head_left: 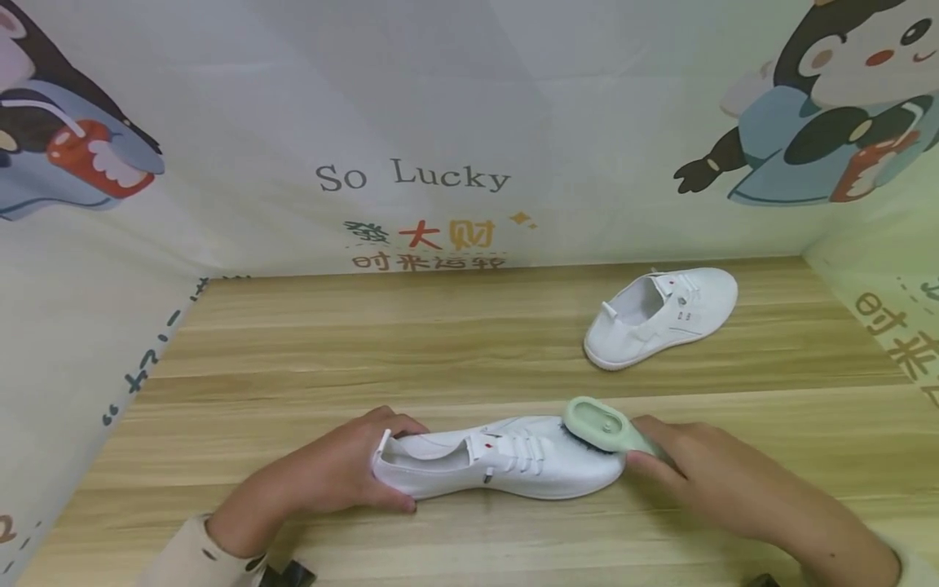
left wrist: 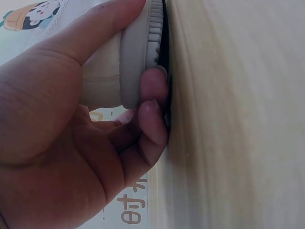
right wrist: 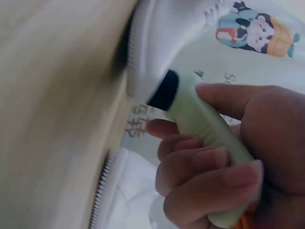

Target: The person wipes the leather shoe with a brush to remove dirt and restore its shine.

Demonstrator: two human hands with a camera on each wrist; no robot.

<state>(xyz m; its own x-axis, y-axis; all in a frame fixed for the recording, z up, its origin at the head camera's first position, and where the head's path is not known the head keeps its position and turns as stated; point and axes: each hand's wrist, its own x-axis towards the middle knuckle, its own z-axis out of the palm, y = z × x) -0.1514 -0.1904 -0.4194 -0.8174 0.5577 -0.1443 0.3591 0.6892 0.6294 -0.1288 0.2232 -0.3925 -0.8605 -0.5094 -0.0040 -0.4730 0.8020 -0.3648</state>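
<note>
A white lace-up sneaker [head_left: 513, 465] lies sideways in front of me, toe to the right. My left hand [head_left: 359, 465] grips its heel, thumb along the near side. In the left wrist view, fingertips [left wrist: 153, 83] curl under the edge of the ribbed sole. My right hand [head_left: 682, 456] holds a pale green brush [head_left: 597, 424] by its handle, fingers wrapped round it in the right wrist view. The brush's dark bristles [right wrist: 164, 90] are against the toe of the sneaker.
A second white sneaker [head_left: 663, 314] stands farther back on the right of the wood-grain table [head_left: 367, 342]. A printed cloth wall [head_left: 455, 98] with cartoon figures and lettering closes off the back and both sides.
</note>
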